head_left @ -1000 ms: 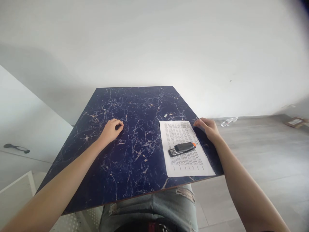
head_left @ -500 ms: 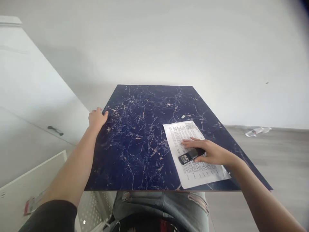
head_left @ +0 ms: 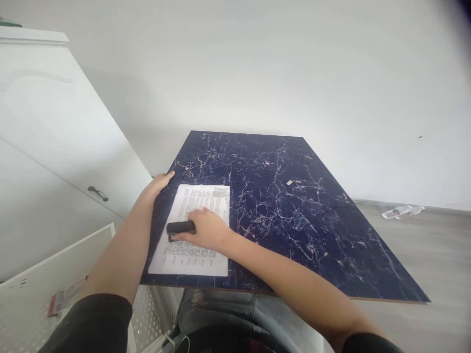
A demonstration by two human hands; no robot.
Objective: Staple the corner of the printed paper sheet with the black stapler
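A printed paper sheet [head_left: 200,230] lies on the near left part of a dark blue marbled tabletop [head_left: 279,215]. A black stapler [head_left: 180,228] rests on the sheet. My right hand [head_left: 206,230] lies across the sheet with its fingers on the stapler, pressing down on both. My left hand [head_left: 156,185] grips the table's left edge, fingers curled over the rim, just left of the sheet's far corner.
A white cabinet [head_left: 55,147] with a dark handle [head_left: 97,193] stands close on the left. A white perforated panel [head_left: 44,289] sits low at the left. A small white scrap [head_left: 289,182] lies mid-table. A plastic bottle [head_left: 401,212] lies on the grey floor at right.
My right hand has slid the sheet and stapler from the table's right side across to its left. My left hand moved from the tabletop to the left edge and stays there.
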